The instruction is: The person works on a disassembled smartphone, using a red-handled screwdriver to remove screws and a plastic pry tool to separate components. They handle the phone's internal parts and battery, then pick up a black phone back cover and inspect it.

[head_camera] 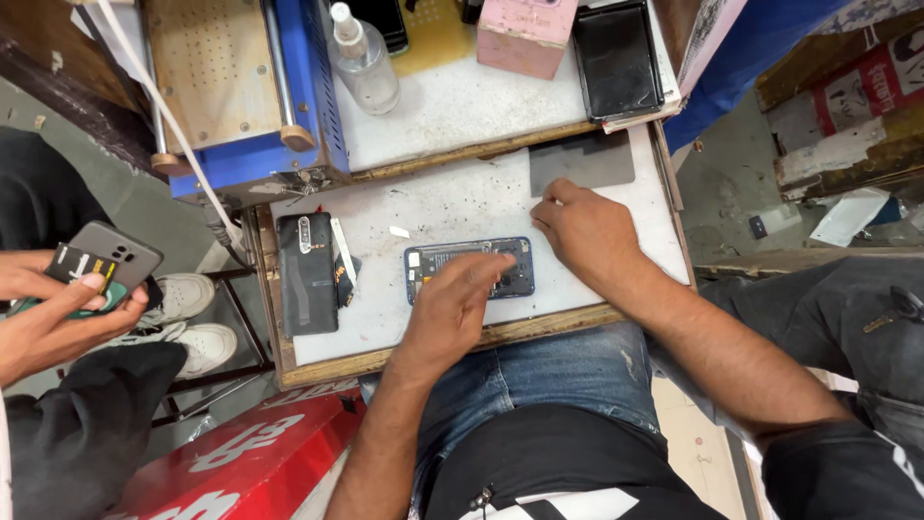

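An opened phone (433,262) with a blue frame lies face down on the white work board (462,207), its inner parts showing. My left hand (448,308) reaches over it from below, and its thumb and forefinger pinch at the parts near the phone's right end. My right hand (589,231) rests on the board just right of the phone. Its fingers are loosely curled, and their tips lie by the corner of a dark grey sheet (582,159). It holds nothing that I can see.
A black back cover (306,274) and a thin strip (341,252) lie at the board's left. Behind stand a blue machine (294,91), a spray bottle (366,63), a pink box (525,34) and a black tray (616,58). At the left, another person's hands hold a grey phone (106,258).
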Action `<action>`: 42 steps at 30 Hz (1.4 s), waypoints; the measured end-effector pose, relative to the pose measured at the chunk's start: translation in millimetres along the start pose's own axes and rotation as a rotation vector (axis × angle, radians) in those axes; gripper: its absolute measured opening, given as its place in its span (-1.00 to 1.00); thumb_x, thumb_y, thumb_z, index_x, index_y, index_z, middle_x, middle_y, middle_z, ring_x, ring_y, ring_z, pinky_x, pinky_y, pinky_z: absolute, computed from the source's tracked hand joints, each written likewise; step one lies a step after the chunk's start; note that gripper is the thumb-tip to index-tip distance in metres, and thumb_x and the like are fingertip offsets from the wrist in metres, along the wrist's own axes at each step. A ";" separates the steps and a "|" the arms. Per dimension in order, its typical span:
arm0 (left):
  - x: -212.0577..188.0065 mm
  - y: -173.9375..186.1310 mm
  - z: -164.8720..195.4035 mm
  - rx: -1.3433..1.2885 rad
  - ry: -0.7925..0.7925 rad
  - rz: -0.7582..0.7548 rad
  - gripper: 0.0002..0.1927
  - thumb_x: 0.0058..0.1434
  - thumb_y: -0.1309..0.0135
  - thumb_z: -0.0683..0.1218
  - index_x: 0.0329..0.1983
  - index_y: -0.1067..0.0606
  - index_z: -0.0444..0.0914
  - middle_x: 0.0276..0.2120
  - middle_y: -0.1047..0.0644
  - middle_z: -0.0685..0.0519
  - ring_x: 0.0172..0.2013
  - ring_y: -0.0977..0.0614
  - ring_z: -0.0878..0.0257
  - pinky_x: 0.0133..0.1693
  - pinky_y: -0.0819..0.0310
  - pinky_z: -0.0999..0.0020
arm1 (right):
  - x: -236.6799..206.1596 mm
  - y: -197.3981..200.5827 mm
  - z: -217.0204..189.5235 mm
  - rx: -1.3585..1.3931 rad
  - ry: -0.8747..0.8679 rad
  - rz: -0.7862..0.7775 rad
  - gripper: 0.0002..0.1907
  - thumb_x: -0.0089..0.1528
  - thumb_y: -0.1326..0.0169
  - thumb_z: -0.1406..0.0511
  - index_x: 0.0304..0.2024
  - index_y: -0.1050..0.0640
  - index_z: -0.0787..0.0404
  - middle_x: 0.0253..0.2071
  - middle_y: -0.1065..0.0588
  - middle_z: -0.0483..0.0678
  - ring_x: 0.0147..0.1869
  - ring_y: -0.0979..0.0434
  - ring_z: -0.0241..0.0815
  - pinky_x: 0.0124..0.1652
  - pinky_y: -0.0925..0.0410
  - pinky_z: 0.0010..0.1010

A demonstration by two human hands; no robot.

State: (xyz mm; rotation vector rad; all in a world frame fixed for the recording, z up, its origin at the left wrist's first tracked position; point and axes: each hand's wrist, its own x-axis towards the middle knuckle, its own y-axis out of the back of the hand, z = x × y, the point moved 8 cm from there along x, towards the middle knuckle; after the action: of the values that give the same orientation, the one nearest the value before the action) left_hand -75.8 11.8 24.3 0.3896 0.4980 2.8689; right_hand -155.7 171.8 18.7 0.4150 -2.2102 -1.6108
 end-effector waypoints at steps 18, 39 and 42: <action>-4.0 -1.1 27.1 0.453 -0.317 0.213 -0.53 0.22 -0.17 -0.20 0.20 -0.41 -0.12 0.05 -0.52 -0.22 0.13 -0.51 -0.21 0.12 -0.44 -0.03 | 5.5 -11.3 -13.6 -0.289 0.158 -0.041 -0.92 0.15 -0.12 0.35 -0.28 -0.56 0.18 -0.22 -0.49 -0.04 -0.23 -0.62 -0.09 -0.41 -0.48 -0.30; -5.1 -3.6 33.3 0.202 -0.235 0.153 -0.55 0.29 -0.08 -0.31 0.24 -0.45 -0.18 -0.03 -0.57 -0.11 0.00 -0.61 -0.07 0.03 -0.56 0.09 | 5.9 -13.7 -24.8 -0.302 0.196 -0.120 -0.87 0.14 -0.11 0.34 -0.27 -0.53 0.25 -0.27 -0.52 0.05 -0.30 -0.63 -0.01 -0.48 -0.48 -0.22; -4.7 0.1 36.6 0.386 -0.245 0.207 -0.59 0.22 -0.26 -0.20 0.13 -0.48 -0.16 -0.15 -0.55 -0.10 -0.10 -0.59 -0.08 -0.05 -0.52 0.05 | 3.2 6.2 -18.4 -0.134 0.123 0.041 -0.80 0.11 -0.12 0.26 -0.30 -0.50 0.26 -0.34 -0.51 0.09 -0.37 -0.60 0.09 -0.46 -0.45 -0.11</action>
State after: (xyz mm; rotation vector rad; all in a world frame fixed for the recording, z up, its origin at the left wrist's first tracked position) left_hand -60.8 21.6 56.5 0.8900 1.0189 2.8484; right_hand -150.1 156.7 30.1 0.4165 -1.9945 -1.6546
